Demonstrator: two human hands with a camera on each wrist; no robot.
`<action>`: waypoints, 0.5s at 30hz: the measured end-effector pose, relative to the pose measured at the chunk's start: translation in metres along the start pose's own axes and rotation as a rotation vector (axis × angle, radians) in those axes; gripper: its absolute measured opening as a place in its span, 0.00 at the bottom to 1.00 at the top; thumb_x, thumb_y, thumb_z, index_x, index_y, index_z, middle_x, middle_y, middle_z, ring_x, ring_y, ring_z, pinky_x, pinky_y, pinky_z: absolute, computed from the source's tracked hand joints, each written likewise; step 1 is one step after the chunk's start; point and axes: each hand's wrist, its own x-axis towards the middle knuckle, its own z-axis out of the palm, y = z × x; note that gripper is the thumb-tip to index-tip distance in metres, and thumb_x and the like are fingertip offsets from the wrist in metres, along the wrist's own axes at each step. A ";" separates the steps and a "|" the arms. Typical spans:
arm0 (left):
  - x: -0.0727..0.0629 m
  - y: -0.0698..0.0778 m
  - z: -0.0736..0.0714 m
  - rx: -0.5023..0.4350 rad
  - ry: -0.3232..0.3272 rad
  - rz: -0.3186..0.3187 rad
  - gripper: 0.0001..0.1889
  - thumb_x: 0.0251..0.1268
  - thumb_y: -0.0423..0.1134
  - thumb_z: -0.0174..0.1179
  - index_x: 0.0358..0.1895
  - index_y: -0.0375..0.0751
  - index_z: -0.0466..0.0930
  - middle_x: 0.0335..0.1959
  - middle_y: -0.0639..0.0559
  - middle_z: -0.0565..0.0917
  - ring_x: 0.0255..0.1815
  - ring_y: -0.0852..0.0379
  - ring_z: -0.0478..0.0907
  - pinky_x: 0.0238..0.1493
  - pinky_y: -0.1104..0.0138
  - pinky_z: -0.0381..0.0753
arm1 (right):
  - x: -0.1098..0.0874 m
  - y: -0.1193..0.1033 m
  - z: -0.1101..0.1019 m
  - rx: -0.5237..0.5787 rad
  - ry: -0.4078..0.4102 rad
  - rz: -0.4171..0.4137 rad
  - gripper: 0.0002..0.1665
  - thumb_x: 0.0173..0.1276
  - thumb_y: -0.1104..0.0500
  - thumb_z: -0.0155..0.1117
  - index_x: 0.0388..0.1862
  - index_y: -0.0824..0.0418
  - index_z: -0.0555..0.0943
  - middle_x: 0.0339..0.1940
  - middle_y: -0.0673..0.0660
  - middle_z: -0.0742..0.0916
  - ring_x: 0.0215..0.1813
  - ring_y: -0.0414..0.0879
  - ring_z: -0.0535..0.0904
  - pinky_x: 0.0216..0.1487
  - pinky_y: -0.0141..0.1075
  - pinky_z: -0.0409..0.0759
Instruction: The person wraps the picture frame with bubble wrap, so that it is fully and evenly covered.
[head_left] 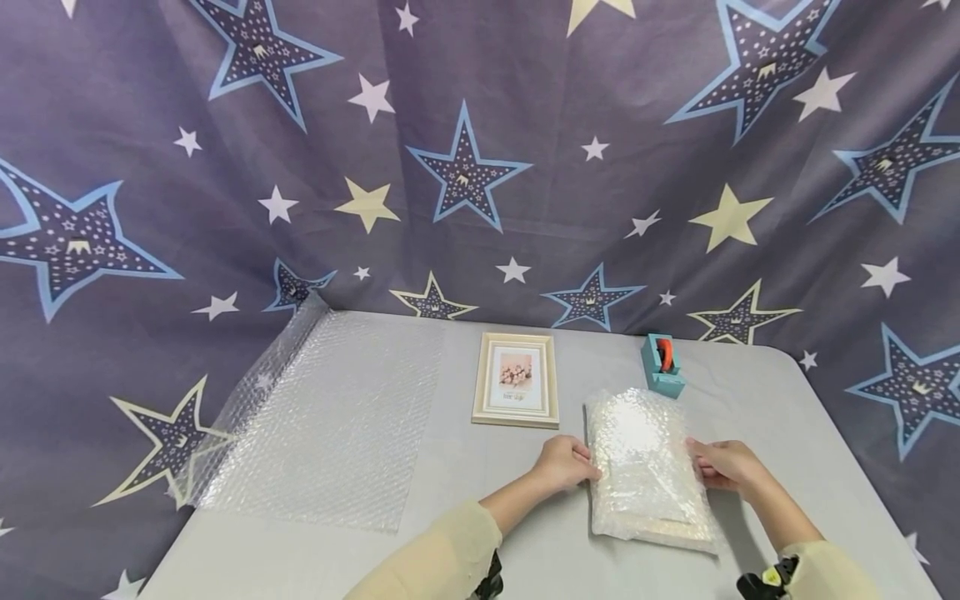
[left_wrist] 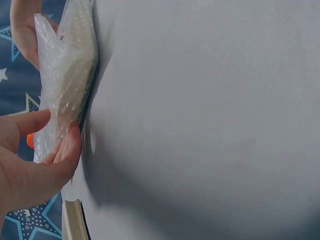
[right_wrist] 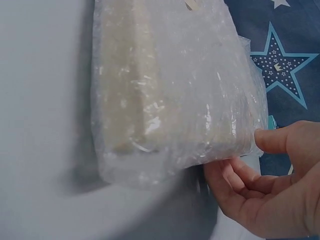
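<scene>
A picture frame in bubble wrap point(head_left: 651, 471) is between the two hands at the right of the table; its pale frame edge shows through the plastic. The left hand point(head_left: 566, 464) grips its left side, and in the left wrist view thumb point(left_wrist: 36, 121) and curled fingers point(left_wrist: 67, 150) lie on opposite faces of the wrap. At the opposite side, the right hand point(head_left: 726, 465) holds the wrapped edge, thumb point(right_wrist: 272, 140) against the plastic and fingers bent beneath. The bundle casts a shadow on the table in the right wrist view.
A cream picture frame point(head_left: 516, 381) with a flower print lies left of the bundle. Behind it stands a teal tape dispenser point(head_left: 663, 367) with an orange core. Bubble wrap sheeting point(head_left: 322, 417) covers the table's left side, rising against the star-patterned curtain point(head_left: 480, 75).
</scene>
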 end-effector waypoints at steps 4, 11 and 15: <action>0.000 -0.001 -0.002 0.001 -0.007 -0.008 0.12 0.47 0.32 0.71 0.36 0.33 0.80 0.26 0.48 0.85 0.24 0.62 0.79 0.25 0.73 0.80 | 0.002 -0.001 0.001 0.010 -0.009 -0.007 0.45 0.74 0.49 0.50 0.64 0.90 0.51 0.24 0.48 0.78 0.26 0.34 0.77 0.34 0.30 0.86; 0.001 -0.003 -0.003 -0.001 -0.012 -0.011 0.13 0.47 0.32 0.71 0.36 0.34 0.80 0.25 0.49 0.85 0.24 0.62 0.78 0.25 0.74 0.79 | 0.003 -0.001 0.002 0.009 -0.013 -0.006 0.44 0.74 0.50 0.50 0.64 0.90 0.53 0.24 0.48 0.78 0.26 0.34 0.77 0.34 0.29 0.86; 0.002 -0.006 -0.004 -0.019 -0.021 -0.013 0.13 0.47 0.32 0.71 0.37 0.34 0.80 0.26 0.49 0.85 0.24 0.62 0.79 0.25 0.73 0.80 | 0.004 0.000 0.003 0.018 -0.019 0.002 0.42 0.74 0.50 0.50 0.63 0.89 0.55 0.23 0.47 0.78 0.26 0.34 0.77 0.33 0.29 0.86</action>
